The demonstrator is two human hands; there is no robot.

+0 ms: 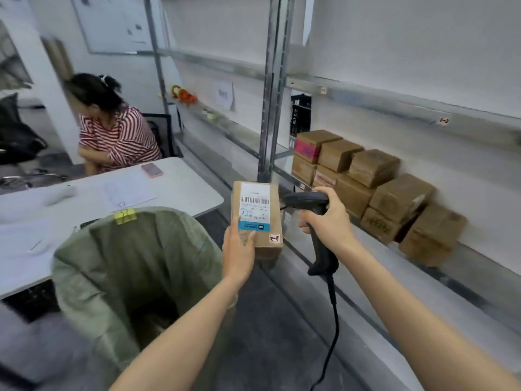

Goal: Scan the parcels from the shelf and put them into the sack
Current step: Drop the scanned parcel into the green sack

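Note:
My left hand (239, 249) holds a small brown parcel (258, 218) upright from below, its white barcode label facing me. My right hand (328, 218) grips a black corded barcode scanner (306, 201) just right of the parcel, its head pointing left at the label. A green sack (135, 263) stands open at lower left, below and left of the parcel, its rim held by a yellow clip (125, 216). Several brown parcels (375, 190) are stacked on the metal shelf (479, 277) at right.
A white table (174, 193) with papers and a pink phone (152, 170) stands behind the sack. A person in a striped shirt (118, 136) sits at its far side. A shelf upright (269, 108) rises behind the parcel. Dark floor lies between sack and shelf.

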